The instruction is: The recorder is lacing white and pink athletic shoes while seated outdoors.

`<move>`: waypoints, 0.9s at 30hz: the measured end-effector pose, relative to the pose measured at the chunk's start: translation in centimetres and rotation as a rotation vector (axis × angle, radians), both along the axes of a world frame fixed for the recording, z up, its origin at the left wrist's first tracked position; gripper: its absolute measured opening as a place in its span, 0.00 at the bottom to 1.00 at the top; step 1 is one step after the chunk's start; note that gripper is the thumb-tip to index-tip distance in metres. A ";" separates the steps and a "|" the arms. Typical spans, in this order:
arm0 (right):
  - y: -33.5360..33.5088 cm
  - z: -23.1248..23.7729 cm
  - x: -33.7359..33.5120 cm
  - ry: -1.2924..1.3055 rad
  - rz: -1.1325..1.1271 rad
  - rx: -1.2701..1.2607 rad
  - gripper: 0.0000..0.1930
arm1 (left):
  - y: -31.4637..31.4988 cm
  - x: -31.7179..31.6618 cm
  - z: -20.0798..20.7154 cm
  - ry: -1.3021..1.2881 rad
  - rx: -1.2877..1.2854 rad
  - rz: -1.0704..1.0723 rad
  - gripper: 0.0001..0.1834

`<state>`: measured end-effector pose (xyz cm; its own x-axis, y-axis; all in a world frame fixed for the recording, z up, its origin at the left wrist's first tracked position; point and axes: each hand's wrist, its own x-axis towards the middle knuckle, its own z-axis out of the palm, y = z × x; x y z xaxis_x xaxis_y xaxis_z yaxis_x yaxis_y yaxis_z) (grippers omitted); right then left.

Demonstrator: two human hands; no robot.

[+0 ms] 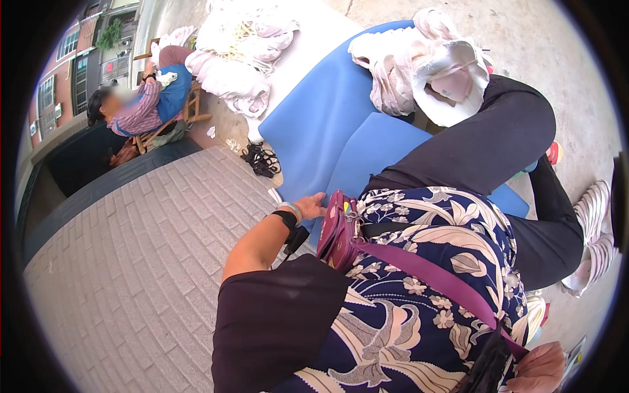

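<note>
My left hand (310,205) lies flat on the edge of a blue sheet (314,124), fingers apart and holding nothing. It wears a black wrist strap (286,219) and sits next to a maroon pouch (334,229) on a purple shoulder strap (432,275). My right hand (540,367) is cut off by the lower right edge beside a black tassel-like bundle (488,367); its grip is hidden. A heap of white and pink fabric pieces (426,62) rests on the blue sheet past my bent knee in black trousers (498,144).
Another pile of white fabric (239,52) lies at the top. A person (141,105) sits on a wooden chair at upper left. Black cords (262,159) lie on the grey brick paving (144,262). Striped shoes (593,229) stand at right.
</note>
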<state>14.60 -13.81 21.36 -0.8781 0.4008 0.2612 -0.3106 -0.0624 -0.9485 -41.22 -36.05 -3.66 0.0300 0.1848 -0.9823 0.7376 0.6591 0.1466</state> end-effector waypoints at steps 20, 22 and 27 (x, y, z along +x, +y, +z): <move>-0.2 -0.5 -0.5 0.013 0.008 -0.019 0.29 | -1.1 4.3 8.7 -0.123 -0.939 -0.572 0.25; -0.1 -0.7 -0.5 0.021 0.018 -0.027 0.29 | 1.2 1.5 11.9 0.033 -0.937 -0.615 0.21; 1.0 -1.3 -0.2 0.063 0.047 -0.013 0.26 | 9.8 -5.5 17.4 0.692 -0.328 -0.649 0.19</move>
<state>14.39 -12.76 20.04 -0.8780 0.3630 0.3120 -0.3665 -0.0905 -0.9260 -46.67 -26.22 13.75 -0.5684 0.0521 -0.8211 0.8228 0.0303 -0.5676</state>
